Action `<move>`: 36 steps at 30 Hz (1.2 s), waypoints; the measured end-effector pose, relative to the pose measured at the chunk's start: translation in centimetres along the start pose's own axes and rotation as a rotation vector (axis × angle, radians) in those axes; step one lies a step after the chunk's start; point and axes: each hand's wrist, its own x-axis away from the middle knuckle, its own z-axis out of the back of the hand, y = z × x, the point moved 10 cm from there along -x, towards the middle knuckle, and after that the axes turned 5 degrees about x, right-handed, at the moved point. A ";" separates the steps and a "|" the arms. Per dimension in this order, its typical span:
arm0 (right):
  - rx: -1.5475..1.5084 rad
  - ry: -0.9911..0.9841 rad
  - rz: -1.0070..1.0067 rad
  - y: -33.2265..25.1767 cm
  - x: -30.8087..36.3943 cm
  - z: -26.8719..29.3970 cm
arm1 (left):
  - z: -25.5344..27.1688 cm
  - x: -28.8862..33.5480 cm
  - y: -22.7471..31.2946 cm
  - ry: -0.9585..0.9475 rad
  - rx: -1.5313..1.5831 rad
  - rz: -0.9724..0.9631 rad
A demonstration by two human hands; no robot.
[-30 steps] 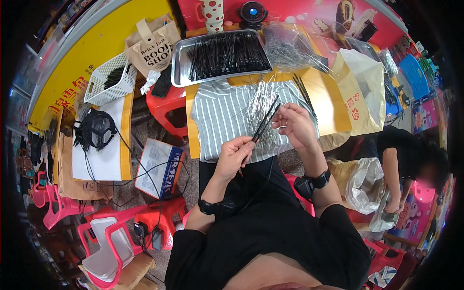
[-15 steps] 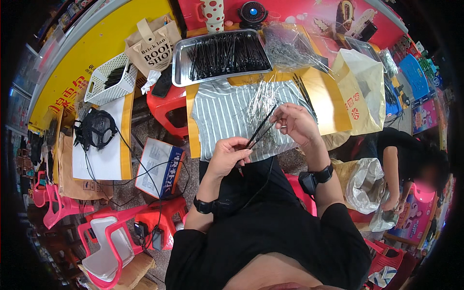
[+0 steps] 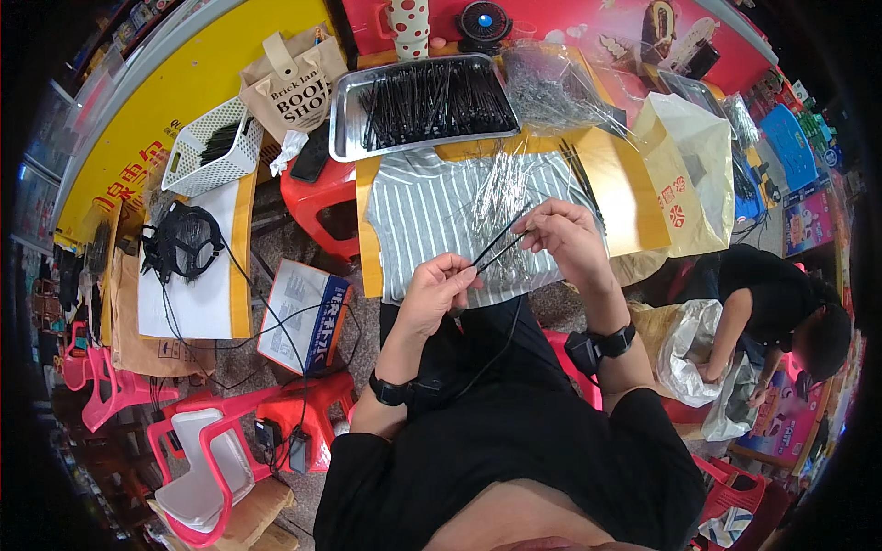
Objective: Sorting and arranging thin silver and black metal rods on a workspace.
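Observation:
My left hand (image 3: 434,292) is closed in a pinch on one end of thin black cords (image 3: 494,248), held above the lap edge of the table. Toward their upper right end, my right hand (image 3: 562,239) has its thumb and fingers pressed together on the cords. Two strands seem to run between the hands; their exact kind is too small to tell. Below and beyond them, a loose bunch of shiny silvery wires (image 3: 501,188) lies on a grey and white striped cloth (image 3: 413,211). Several longer black strands (image 3: 581,179) rest at the cloth's right edge.
Beyond the cloth stands a metal tray (image 3: 344,124) heaped with black strands, beside a clear plastic bag (image 3: 556,87). A white basket (image 3: 209,174), a red stool (image 3: 312,207) and a box (image 3: 299,312) are to the left. At right, another person (image 3: 772,298) reaches into a silvery bag (image 3: 689,354).
My right hand has turned, its fingers closing in on the cords' upper end. The cords are tilted lower, and the two strands lie further apart. The person at right has shifted their hands.

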 end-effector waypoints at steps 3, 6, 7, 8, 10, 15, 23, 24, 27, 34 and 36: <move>-0.039 0.003 0.089 -0.4 0.4 -0.5 | 0.1 0.0 0.2 0.027 0.013 -0.039; 0.010 0.028 0.147 -1.0 0.8 -0.8 | 0.2 0.2 0.2 0.045 0.019 -0.039; 0.010 0.027 0.146 -0.8 1.0 -1.0 | 0.3 0.3 0.2 0.055 0.016 -0.036; 0.009 0.055 0.160 -0.7 1.1 -1.0 | 0.4 0.3 0.2 0.064 0.014 -0.033; 0.008 0.080 0.173 -0.3 1.3 -1.1 | 0.2 0.4 0.2 0.064 0.024 -0.057; -0.137 0.143 0.179 0.8 1.8 -1.1 | -0.5 0.5 0.4 0.003 -0.016 -0.072; -0.055 0.205 0.114 4.2 3.5 -3.5 | -0.4 0.6 -0.1 0.023 0.010 -0.036; -0.028 0.183 0.098 4.4 3.6 -4.1 | -0.5 0.6 -0.2 0.023 0.011 -0.036; 0.010 0.193 0.155 4.2 3.8 -4.4 | -0.7 0.7 0.0 0.030 0.000 -0.053; 0.055 0.217 0.254 3.4 3.9 -4.9 | -1.2 1.1 0.3 0.102 0.040 -0.150; 0.053 0.236 0.260 3.3 4.0 -5.0 | -1.4 1.1 0.1 0.106 0.056 -0.193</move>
